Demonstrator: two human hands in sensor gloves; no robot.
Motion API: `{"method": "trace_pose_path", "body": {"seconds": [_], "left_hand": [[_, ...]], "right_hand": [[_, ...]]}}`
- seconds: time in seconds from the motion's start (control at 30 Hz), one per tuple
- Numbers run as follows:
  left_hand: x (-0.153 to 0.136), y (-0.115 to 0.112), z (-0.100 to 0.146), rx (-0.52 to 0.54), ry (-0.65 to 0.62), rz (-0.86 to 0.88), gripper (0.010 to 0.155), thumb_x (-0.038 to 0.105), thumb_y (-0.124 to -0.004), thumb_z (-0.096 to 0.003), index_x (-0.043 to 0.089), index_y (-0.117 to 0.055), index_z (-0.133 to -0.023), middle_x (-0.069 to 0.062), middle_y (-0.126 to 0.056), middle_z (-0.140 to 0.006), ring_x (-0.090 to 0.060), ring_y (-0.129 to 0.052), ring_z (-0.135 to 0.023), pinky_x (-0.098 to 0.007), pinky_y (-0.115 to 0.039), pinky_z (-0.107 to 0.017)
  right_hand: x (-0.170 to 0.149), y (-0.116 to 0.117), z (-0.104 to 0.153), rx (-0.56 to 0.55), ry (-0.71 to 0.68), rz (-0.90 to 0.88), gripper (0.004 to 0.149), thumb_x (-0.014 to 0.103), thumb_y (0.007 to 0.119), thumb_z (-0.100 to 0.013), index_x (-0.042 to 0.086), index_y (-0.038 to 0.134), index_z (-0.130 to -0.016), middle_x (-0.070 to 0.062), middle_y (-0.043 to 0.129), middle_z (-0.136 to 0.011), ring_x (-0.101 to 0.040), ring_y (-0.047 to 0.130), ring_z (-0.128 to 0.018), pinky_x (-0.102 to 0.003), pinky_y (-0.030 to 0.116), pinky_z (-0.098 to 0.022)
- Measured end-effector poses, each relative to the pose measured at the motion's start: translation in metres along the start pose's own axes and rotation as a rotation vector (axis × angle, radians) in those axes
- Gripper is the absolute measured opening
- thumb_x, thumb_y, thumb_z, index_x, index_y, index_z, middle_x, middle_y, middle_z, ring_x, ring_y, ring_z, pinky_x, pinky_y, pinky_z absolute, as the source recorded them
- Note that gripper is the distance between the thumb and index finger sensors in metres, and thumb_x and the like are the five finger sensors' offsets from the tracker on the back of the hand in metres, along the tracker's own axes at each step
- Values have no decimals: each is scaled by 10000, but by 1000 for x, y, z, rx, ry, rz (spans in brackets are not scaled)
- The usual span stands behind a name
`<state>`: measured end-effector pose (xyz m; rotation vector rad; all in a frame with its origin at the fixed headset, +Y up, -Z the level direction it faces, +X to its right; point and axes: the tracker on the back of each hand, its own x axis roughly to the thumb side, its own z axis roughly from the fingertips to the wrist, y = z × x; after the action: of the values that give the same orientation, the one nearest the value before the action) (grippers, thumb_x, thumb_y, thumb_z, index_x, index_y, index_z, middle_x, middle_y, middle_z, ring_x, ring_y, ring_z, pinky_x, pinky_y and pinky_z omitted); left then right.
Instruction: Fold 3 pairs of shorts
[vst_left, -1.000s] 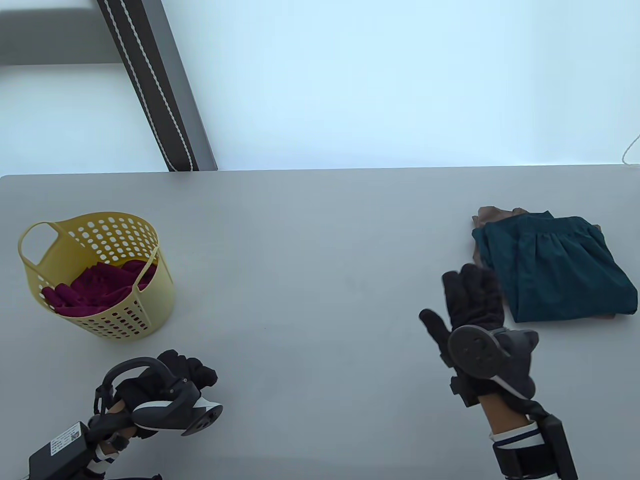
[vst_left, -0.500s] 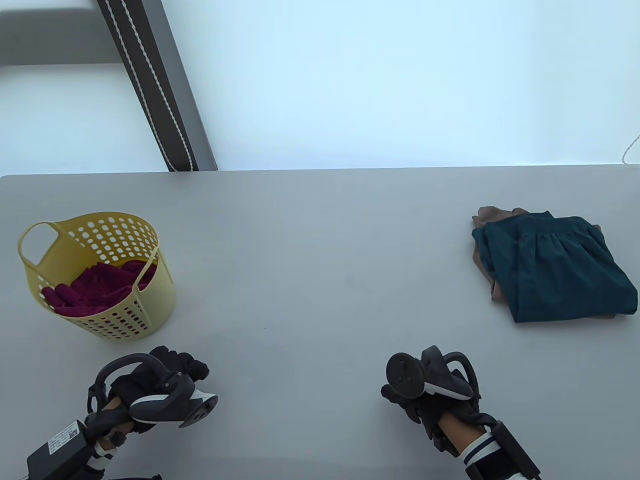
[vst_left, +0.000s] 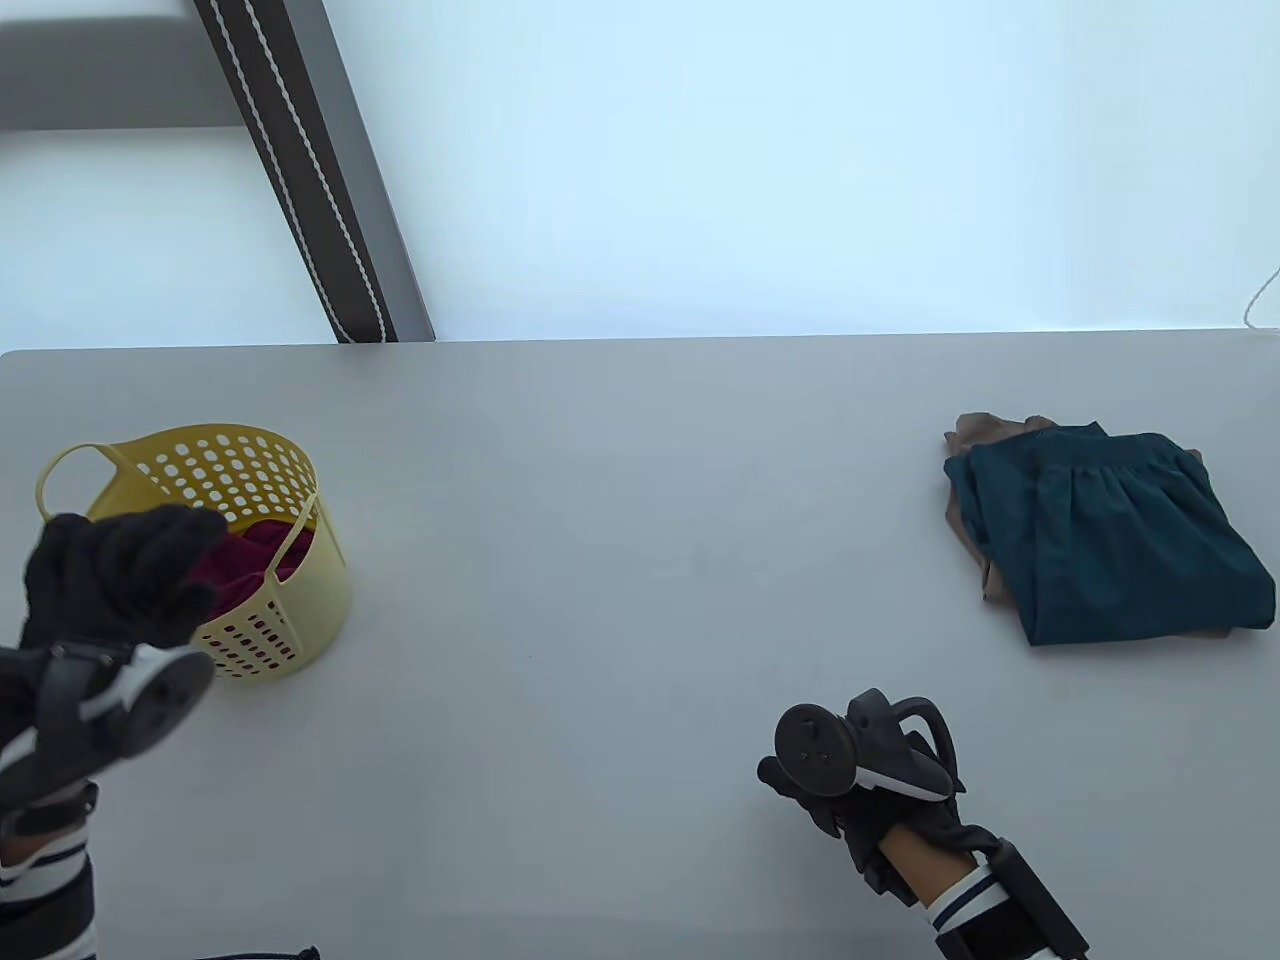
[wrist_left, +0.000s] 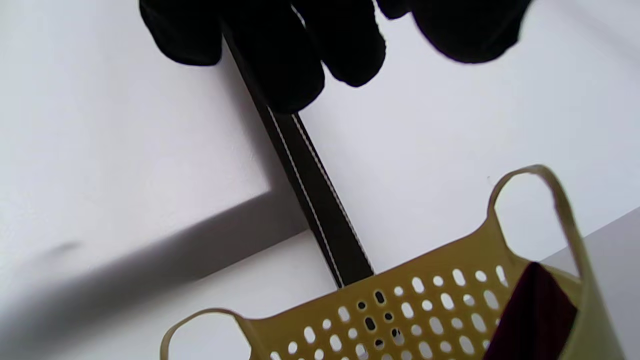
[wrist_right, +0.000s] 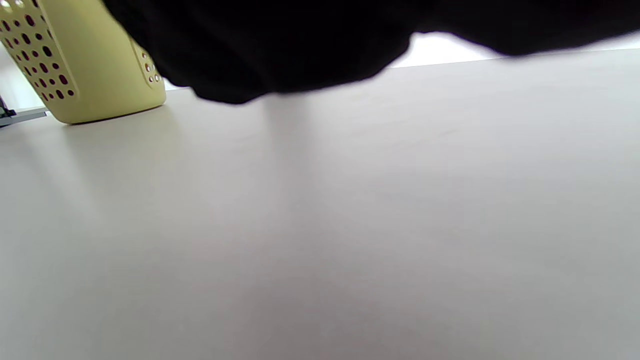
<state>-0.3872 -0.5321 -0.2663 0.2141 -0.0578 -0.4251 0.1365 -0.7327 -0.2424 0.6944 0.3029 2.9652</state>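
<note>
Left hand (vst_left: 115, 570) is hovering loose-fingered over the yellow basket (vst_left: 300, 600) at frame left; right hand (vst_left: 860, 810) is resting curled, holding nothing, at bottom right.

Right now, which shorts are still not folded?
The dark red shorts, bunched inside the yellow holey plastic basket on the left. The teal shorts and the tan shorts beneath them already lie folded in a stack on the right.

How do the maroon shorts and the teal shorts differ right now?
The maroon shorts lie bunched inside the yellow basket at the table's left; the teal shorts lie folded flat at its right, on top of a tan pair. The left hand hovers over the maroon pair; no hand is near the teal pair. Neither is held.
</note>
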Motion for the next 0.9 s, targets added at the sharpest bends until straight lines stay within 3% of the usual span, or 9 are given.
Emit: {"method": "trace_pose_path", "body": {"seconds": [0.13, 0.2, 0.33, 0.47, 0.57, 0.67, 0.73, 0.8, 0.9], "left_hand": [[-14, -49, -40, -505, -60, -301, 808, 522, -722, -382, 403, -245, -1024, -17, -431, -1218, -351, -689, -1088, -585, -590, -779], [-15, -72, -51, -680, -64, -291, 875, 569, -687, -361, 369, -163, -1033, -130, -320, -1226, -445, -592, -1104, -627, -547, -771], [-11, -98, -67, -793, -28, -254, 823, 591, -670, -351, 400, -269, -1044, -233, -206, -1199, -581, -403, -1069, -692, -480, -745], [2, -112, -77, -850, -39, -404, 655, 560, -699, -364, 481, -484, -978, -249, -150, -1171, -652, -326, -1026, -720, -458, -725], [7, -115, -81, -755, -13, -512, 440, 524, -702, -375, 539, -662, -813, -184, -212, -1190, -597, -376, -1057, -693, -482, -741], [3, -100, -83, -622, 51, -432, 396, 511, -674, -396, 518, -672, -792, -171, -254, -1202, -561, -419, -1079, -682, -496, -752], [-3, -78, -83, -488, 103, -335, 386, 492, -654, -427, 488, -655, -813, -175, -292, -1211, -561, -454, -1083, -686, -510, -751], [-14, -38, -80, -293, 182, -233, 370, 468, -600, -479, 441, -617, -847, -176, -359, -1221, -549, -524, -1086, -684, -540, -751], [-32, 22, -77, -18, 312, -124, 364, 415, -563, -517, 330, -597, -869, -42, -760, -1089, -335, -872, -994, -597, -689, -748]], "right_hand": [[0, 0, 0, 4, -1, 13, 395, 477, 667, -477, 192, 880, -306, 0, 898, -92, -154, 881, 64, -376, 801, -37], [0, 0, 0, 2, 3, 13, 395, 477, 667, -476, 191, 880, -308, -2, 900, -94, -155, 883, 62, -378, 802, -38], [0, 2, -1, 12, 10, 25, 394, 478, 666, -476, 191, 880, -310, -3, 902, -97, -157, 886, 58, -379, 803, -42], [0, 5, -2, 33, 10, 33, 396, 478, 665, -476, 189, 881, -313, -5, 904, -101, -160, 888, 56, -381, 803, -45], [0, 4, -2, 36, 12, 33, 395, 477, 666, -476, 188, 882, -314, -6, 904, -101, -161, 889, 54, -382, 803, -45], [-1, 2, -2, 25, 15, 36, 396, 477, 666, -476, 188, 882, -313, -6, 904, -101, -160, 889, 54, -382, 803, -45], [-2, 1, -2, 19, 18, 34, 395, 477, 666, -476, 189, 882, -314, -6, 905, -102, -161, 889, 54, -382, 804, -46], [-3, 1, -2, 19, 20, 29, 395, 476, 666, -476, 188, 882, -315, -8, 905, -103, -162, 890, 53, -382, 803, -47], [-3, 1, -2, 21, 22, 27, 396, 477, 665, -477, 188, 882, -316, -8, 905, -104, -162, 890, 52, -383, 803, -48]]}}
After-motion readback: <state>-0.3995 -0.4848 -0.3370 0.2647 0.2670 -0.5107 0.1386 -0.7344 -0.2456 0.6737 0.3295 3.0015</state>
